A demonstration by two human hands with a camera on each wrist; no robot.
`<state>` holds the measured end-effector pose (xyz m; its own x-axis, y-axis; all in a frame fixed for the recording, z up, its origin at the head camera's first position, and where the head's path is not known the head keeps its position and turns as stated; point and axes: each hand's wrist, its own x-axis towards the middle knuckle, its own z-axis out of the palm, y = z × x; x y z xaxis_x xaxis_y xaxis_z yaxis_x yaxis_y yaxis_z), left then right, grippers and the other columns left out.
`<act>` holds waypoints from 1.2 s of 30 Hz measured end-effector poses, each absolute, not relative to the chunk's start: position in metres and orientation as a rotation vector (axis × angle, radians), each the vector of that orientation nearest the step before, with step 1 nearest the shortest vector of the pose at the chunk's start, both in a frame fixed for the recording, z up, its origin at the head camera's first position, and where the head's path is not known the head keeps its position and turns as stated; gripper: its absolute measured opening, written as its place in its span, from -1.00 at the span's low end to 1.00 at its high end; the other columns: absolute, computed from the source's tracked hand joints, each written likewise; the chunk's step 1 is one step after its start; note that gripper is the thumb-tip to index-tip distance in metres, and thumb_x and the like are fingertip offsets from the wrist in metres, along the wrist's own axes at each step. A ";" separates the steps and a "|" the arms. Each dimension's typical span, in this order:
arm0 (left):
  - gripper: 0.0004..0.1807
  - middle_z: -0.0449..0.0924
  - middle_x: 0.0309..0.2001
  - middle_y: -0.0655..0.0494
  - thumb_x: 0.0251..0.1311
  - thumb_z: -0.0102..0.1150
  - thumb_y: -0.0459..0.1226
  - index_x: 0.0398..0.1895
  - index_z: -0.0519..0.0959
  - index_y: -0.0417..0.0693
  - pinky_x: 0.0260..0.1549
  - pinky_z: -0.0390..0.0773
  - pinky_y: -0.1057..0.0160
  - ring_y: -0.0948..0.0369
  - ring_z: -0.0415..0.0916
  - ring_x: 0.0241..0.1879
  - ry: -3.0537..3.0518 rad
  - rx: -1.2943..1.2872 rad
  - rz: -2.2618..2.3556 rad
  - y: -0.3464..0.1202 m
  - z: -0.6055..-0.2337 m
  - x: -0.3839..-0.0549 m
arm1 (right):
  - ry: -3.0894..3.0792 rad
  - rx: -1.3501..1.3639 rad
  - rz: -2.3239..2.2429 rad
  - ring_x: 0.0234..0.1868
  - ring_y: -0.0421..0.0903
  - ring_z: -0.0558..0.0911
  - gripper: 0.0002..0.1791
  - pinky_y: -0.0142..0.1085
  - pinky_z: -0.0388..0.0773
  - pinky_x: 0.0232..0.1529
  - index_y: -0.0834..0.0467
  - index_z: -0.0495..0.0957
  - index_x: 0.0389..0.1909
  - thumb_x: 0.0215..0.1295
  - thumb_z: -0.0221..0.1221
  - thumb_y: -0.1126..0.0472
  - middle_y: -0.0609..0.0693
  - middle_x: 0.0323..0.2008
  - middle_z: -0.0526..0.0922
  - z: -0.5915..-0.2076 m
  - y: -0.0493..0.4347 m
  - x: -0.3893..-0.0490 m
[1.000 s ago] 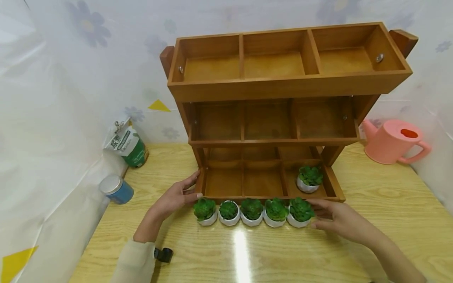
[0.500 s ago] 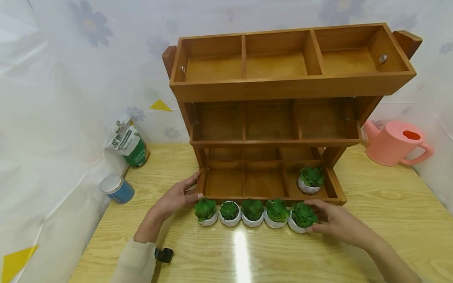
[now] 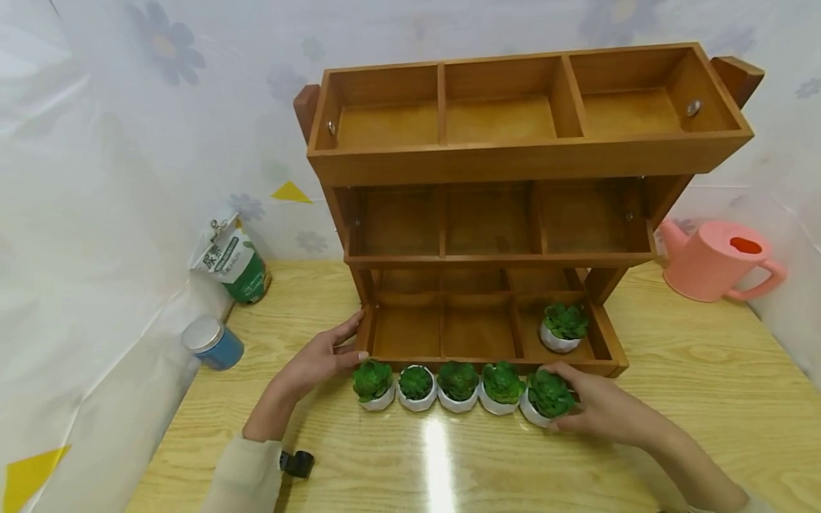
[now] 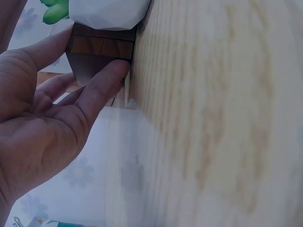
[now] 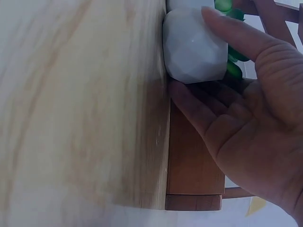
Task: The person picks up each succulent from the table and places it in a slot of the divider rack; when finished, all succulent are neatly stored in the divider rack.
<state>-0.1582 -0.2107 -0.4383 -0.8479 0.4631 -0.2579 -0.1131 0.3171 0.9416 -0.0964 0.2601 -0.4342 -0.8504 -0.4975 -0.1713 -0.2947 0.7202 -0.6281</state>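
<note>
In the head view my left hand (image 3: 316, 362) holds the lower left corner of a three-tier wooden plant shelf (image 3: 530, 161); in the left wrist view its thumb and fingers lie around the shelf's corner (image 4: 102, 46). My right hand (image 3: 599, 407) grips the rightmost potted succulent (image 3: 548, 394) of a row in front of the shelf. Its thumb presses one side of the white faceted pot (image 5: 195, 47), with fingers around the other side. The rest of the row, several succulents (image 3: 458, 381) in white pots, stands to the left. Another succulent (image 3: 564, 324) sits in the bottom right compartment.
A pink watering can (image 3: 712, 260) stands right of the shelf. To the left are a green and white bag (image 3: 237, 267) with a clip and a blue jar (image 3: 214, 344) with a silver lid. Patterned sheeting (image 3: 256, 121) rises behind the wooden table (image 3: 359, 463).
My right hand has moved left and closed around the rightmost succulent, whose pot has tilted and shifted slightly toward the front. The left hand stays at the shelf corner.
</note>
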 end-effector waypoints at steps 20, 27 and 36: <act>-0.12 -0.25 0.67 0.00 0.47 0.15 -0.21 0.67 -0.14 0.25 0.32 0.51 -0.02 -0.15 0.04 0.56 2.101 0.316 1.559 -0.212 -0.439 -0.157 | 2.680 -0.562 -0.974 -0.22 -0.45 0.57 -0.14 -0.43 0.58 -0.27 0.18 0.44 0.30 0.08 0.48 -0.20 -0.07 -0.05 0.73 -0.422 0.269 -0.095; -0.11 -0.27 0.67 -0.04 0.47 0.15 -0.21 0.67 -0.16 0.21 0.33 0.49 -0.02 -0.18 0.01 0.56 2.106 0.333 1.555 -0.213 -0.440 -0.158 | 2.709 -0.495 -0.969 0.03 -0.14 0.65 -0.10 -0.42 0.61 -0.22 0.18 0.41 0.35 0.09 0.46 -0.22 0.14 0.14 0.67 -0.411 0.269 -0.093; -0.12 -0.24 0.67 0.00 0.46 0.16 -0.19 0.66 -0.13 0.26 0.34 0.47 -0.03 -0.14 0.03 0.57 2.109 0.319 1.558 -0.212 -0.440 -0.158 | 2.788 -0.489 -1.016 -0.08 -0.34 0.60 -0.14 -0.40 0.59 -0.25 0.13 0.39 0.39 0.12 0.49 -0.07 0.03 -0.01 0.72 -0.400 0.270 -0.099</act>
